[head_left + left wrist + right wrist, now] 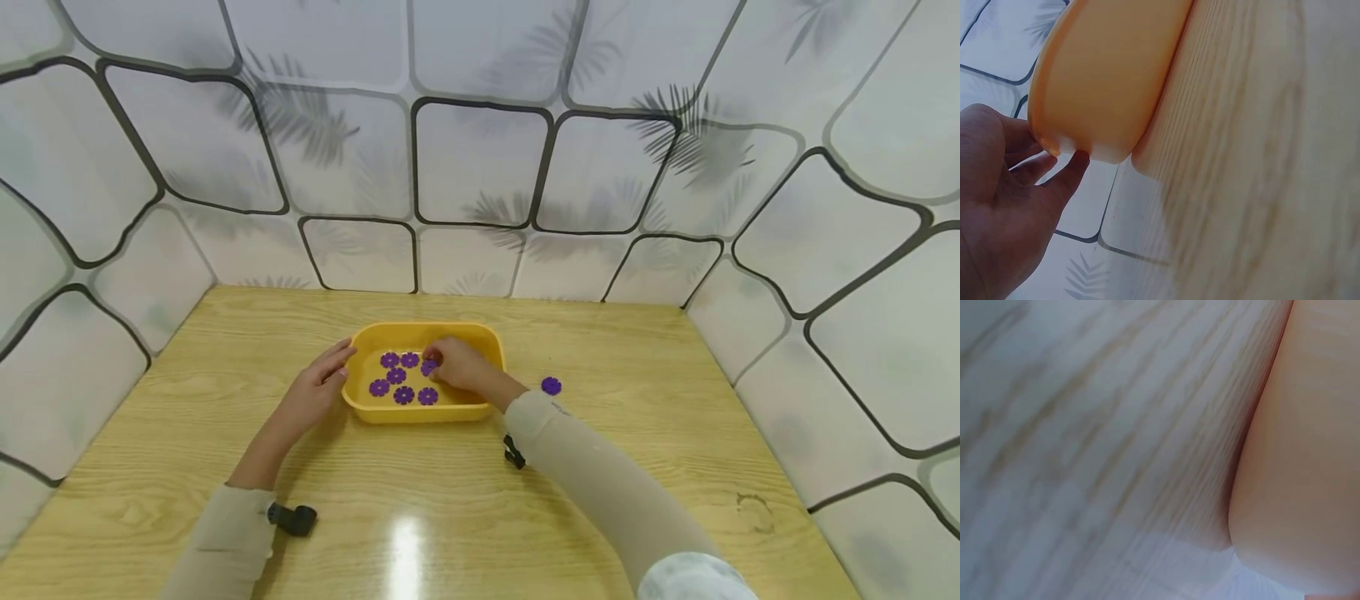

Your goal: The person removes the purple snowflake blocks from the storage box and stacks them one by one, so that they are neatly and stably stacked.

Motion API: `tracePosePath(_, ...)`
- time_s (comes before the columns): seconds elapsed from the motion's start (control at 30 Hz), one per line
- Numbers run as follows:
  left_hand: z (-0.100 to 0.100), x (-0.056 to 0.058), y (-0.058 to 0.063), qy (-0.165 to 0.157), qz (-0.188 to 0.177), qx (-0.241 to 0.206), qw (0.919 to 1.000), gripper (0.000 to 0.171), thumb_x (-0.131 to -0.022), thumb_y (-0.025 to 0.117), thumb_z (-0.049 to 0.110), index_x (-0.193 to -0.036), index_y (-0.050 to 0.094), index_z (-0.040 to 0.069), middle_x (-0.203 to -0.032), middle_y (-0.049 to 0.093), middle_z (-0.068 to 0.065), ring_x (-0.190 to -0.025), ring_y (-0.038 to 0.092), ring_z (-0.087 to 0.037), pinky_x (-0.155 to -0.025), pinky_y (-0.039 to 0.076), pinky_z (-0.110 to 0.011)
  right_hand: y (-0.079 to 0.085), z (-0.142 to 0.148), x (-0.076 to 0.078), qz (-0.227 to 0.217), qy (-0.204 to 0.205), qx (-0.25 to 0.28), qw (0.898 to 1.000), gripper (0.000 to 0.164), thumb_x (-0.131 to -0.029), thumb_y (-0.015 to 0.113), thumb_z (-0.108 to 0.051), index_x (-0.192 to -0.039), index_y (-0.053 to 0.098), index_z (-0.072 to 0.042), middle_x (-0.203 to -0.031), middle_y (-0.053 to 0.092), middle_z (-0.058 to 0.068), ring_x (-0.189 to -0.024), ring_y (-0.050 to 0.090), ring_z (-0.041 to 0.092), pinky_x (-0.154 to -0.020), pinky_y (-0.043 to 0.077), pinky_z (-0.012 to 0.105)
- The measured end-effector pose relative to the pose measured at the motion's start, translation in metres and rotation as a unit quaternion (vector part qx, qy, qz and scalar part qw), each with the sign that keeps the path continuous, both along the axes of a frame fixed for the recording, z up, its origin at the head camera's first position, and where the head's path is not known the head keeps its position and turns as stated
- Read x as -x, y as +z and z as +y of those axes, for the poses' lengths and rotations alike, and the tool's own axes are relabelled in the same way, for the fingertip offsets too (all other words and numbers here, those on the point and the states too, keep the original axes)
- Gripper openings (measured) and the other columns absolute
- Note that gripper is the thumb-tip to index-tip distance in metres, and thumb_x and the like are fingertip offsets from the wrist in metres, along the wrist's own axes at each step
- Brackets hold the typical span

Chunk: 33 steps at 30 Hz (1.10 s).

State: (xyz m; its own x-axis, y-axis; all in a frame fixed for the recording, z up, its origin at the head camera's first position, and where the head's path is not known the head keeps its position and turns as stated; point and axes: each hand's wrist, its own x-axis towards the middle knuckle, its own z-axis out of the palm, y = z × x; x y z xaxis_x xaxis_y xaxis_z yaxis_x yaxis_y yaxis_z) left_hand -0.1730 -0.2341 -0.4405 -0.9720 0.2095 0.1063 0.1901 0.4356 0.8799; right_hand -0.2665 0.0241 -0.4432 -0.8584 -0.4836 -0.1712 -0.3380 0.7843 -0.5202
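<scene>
Pale sleeves, the left one (pixel 225 533) at lower left and the right one (pixel 622 500) at lower right, lie nearest the camera. Left hand (pixel 311 393), its fingers loosely bent, rests against the outer left end of the yellow plastic tray (pixel 420 415), probably to steady it. Right hand (pixel 461 365) reaches over the tray's right end, thumb and fingertips bent round one notched purple disc (pixel 428 367) (whether it is off the floor of the tray, I cannot tell). Six more purple discs (pixel 396 376) lie loosely spread in the tray's left half, apparently flat, where fingers can get at each one. Outside, a lone purple disc (pixel 551 386) lies on the bench (pixel 450 483), right of the tray and near the right sleeve.

The tray's raised rim bounds the right hand's reach. Bench surface stretches toward the bottom of the frame and out to either side, leaving elbow room; behind, its far edge meets the patterned wall (pixel 480 167).
</scene>
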Motion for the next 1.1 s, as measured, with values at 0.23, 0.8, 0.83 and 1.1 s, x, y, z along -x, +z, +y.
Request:
tracePosePath(0.23, -0.0001, -0.0019, 0.0003, 0.002, -0.006, 0.002, 1.0000, 0.044, -0.109, 0.038, 0.008, -0.150, 0.040, -0.007, -0.167, 0.022, -0.018, -0.153, 0.019, -0.042, -0.122, 0.025, -0.058, 0.0016, -0.0005, -0.0025, 0.004, 0.009, -0.018, 1.000, 0.034, -0.097, 0.070, -0.025, -0.129, 0.069, -0.014, -0.121, 0.069, 0.002, -0.104, 0.061, 0.015, -0.100, 0.053, 0.033)
tracePosePath(0.8, -0.0004, -0.0004, -0.0013, 0.001, -0.002, -0.005, 1.0000, 0.044, -0.109, 0.038, 0.007, -0.150, 0.039, -0.009, -0.166, 0.021, -0.020, -0.154, 0.017, -0.042, -0.122, 0.024, -0.057, 0.0047, 0.0004, -0.0050, -0.008, 0.010, -0.011, 1.000, 0.036, -0.097, 0.070, -0.027, -0.129, 0.070, -0.010, -0.123, 0.072, 0.004, -0.103, 0.065, 0.015, -0.102, 0.054, 0.034)
tracePosePath(0.83, -0.0005, -0.0003, -0.0012, 0.001, -0.004, -0.005, 1.0000, 0.044, -0.109, 0.038, 0.008, -0.150, 0.039, -0.008, -0.166, 0.021, -0.020, -0.154, 0.017, -0.042, -0.122, 0.023, -0.058, 0.0049, 0.0006, -0.0049, -0.007, 0.010, -0.011, 1.000, 0.036, -0.097, 0.070, -0.028, -0.128, 0.070, -0.011, -0.122, 0.072, 0.004, -0.103, 0.065, 0.014, -0.102, 0.054, 0.034)
tracePosePath(1.1, -0.0008, 0.0018, -0.0040, 0.001, -0.001, -0.007, 1.0000, 0.044, -0.108, 0.039, 0.006, -0.150, 0.039, -0.009, -0.166, 0.021, -0.020, -0.153, 0.018, -0.042, -0.122, 0.025, -0.056, 0.0029, 0.0016, -0.0043, -0.002, 0.015, -0.005, 1.000, 0.035, -0.096, 0.070, -0.029, -0.129, 0.070, -0.016, -0.115, 0.072, 0.001, -0.098, 0.064, 0.014, -0.094, 0.056, 0.031)
